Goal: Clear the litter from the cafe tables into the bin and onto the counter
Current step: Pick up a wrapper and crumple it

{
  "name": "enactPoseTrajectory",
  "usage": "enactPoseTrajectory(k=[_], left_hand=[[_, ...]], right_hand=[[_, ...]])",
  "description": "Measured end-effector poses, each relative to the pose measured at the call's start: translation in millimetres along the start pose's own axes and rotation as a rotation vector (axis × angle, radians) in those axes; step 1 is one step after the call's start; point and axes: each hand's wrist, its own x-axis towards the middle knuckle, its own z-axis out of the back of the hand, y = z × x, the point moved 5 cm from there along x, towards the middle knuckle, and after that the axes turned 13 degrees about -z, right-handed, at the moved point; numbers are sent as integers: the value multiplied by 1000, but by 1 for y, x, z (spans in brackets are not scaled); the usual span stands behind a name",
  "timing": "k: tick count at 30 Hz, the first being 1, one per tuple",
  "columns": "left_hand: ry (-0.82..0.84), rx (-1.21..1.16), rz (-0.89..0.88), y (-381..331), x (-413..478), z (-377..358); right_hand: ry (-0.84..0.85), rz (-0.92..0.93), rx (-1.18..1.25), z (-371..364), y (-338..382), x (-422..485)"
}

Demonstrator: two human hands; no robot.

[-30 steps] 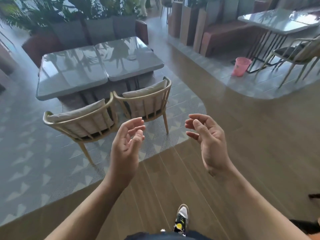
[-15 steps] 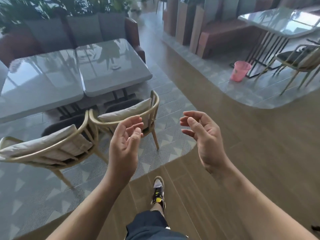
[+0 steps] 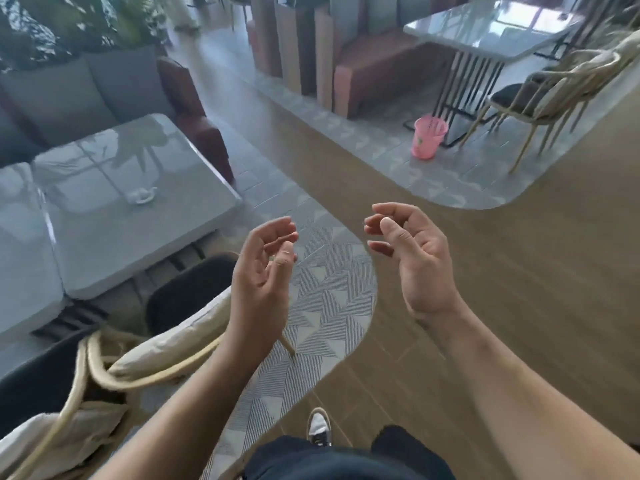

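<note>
While the person stands at the carpet's edge, the left hand [image 3: 259,282] and right hand [image 3: 412,258] hold nothing, their fingers loosely curled and apart. A white scrap of litter [image 3: 141,195] lies on the grey table [image 3: 138,244] to the left. The pink bin [image 3: 429,136] stands on the floor beside the far table [image 3: 485,32].

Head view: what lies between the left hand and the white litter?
Only bare grey tabletop separates the left hand from the white litter, in the head view.

Cafe: grey tables [image 3: 114,237], cushioned chairs [image 3: 554,88], sofa benches [image 3: 374,67].
</note>
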Motion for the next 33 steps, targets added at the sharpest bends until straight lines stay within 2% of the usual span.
enactPoseTrajectory(k=[7,16,22,33], left_hand=[[203,-105,-8,39,88,-125],[416,-272,6,78,156,-360],[522,-368,1,88,178,-520],[870,-579,-8,79,176,-780]], right_hand=[[-221,50,49,102,18,77],[-489,125,70,296,61,147],[-667,149,30,433,107,169],[-1033,212,20,635,155,158]])
